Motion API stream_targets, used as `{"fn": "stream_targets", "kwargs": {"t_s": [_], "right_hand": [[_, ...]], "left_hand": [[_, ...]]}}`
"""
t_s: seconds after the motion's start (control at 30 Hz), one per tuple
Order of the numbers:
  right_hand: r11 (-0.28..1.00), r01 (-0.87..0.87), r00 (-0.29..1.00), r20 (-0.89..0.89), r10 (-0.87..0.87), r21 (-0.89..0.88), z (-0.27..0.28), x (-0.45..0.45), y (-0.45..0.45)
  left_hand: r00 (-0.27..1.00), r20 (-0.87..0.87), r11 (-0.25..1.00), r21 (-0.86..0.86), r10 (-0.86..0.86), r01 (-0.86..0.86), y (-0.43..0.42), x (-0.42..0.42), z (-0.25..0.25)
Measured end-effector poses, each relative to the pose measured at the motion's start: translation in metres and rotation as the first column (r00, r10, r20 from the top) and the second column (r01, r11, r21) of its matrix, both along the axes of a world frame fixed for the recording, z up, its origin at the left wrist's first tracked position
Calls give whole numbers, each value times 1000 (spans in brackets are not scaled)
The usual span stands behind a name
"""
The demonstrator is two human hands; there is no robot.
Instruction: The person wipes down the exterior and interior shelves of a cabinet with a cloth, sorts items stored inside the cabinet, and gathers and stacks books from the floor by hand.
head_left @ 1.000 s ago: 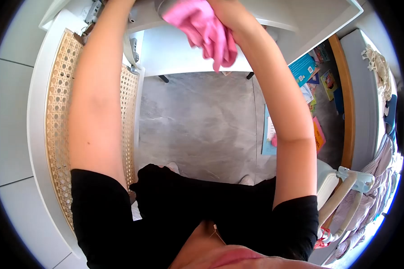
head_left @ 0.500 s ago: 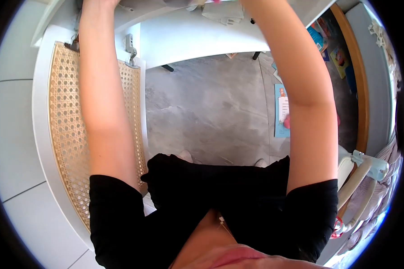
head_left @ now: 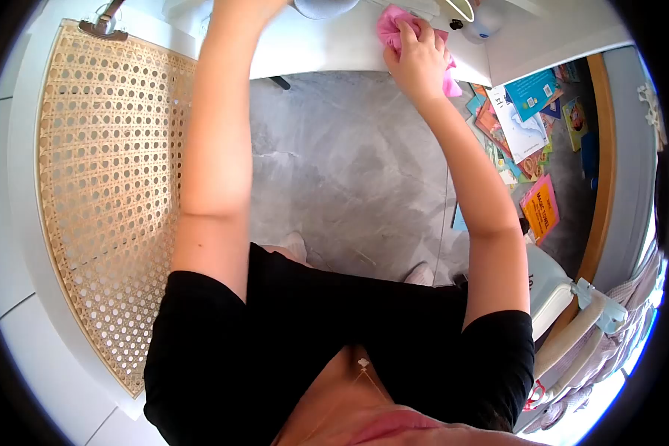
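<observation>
Right hand came into view, fingers curled on pink cloth at the white surface's edge. More books showed beside the right forearm.

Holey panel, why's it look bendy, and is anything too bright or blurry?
Head view: the lens probably bows the cane panel; black rounds off the picture's corners; glare washes out the lower right edge; the left forearm looks slightly soft.

"MAGIC TOWEL" — apparently — on orange cover
</observation>
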State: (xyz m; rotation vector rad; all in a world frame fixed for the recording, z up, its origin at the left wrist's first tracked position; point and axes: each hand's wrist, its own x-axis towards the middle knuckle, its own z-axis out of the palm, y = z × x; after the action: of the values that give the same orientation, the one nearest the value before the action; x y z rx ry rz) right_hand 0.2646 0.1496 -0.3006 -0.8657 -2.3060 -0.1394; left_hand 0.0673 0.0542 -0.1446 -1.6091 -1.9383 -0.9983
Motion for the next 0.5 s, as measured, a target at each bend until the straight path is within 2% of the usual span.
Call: {"fn": "stream_targets", "kwargs": {"t_s": [0.07, 0.1, 0.13, 0.17, 0.2, 0.23, 0.27, 0.3, 0.33, 0.37, 0.43, 0.5], "right_hand": [[996, 66, 994, -83, -72, -63, -17, -19, 2], [990, 104, 986, -124, -115, -93, -20, -30, 4], [986, 98, 991, -74, -108, -135, -20, -44, 0], [966, 98, 992, -50, -114, -241, -28, -69, -7], [952, 118, 993, 47, -109, -284, -27, -89, -18], [961, 31, 999, -28, -40, -274, -21, -102, -35], [924, 2, 974, 211, 85, -381, -8, -116, -47], [945, -127, 945, 254, 207, -302, -11, -129, -60], [988, -152, 988, -5, 152, -33, -15, -138, -77], [939, -314, 947, 30, 321, -141, -23, -135, -81], [733, -582, 775, 35, 631, -352, -1, -121, -93], [399, -688, 638, -243, 731, -607, -2, -105, -80]], "left_hand": [[974, -227, 980, -189, 14, -58, -28, 25, -5], [960, -278, 966, -242, 24, -94, -34, 31, -6], [945, -327, 947, -294, 26, -127, -38, 36, -7], [943, -331, 941, -310, 30, -139, -39, 32, -10], [941, -336, 934, -325, 34, -150, -39, 28, -13], [939, -342, 926, -341, 38, -161, -40, 25, -16], [964, -264, 946, -309, 13, -98, -40, 15, -18], [982, -187, 961, -274, -14, -38, -40, 5, -20], [988, -154, 968, -251, -18, -21, -40, -4, -20], [990, -139, 975, -218, 6, -36, -38, -13, -17], [992, -116, 987, -142, 55, -72, -31, -32, -10], [987, -110, 991, -52, 120, -126, -19, -55, 0]]}}
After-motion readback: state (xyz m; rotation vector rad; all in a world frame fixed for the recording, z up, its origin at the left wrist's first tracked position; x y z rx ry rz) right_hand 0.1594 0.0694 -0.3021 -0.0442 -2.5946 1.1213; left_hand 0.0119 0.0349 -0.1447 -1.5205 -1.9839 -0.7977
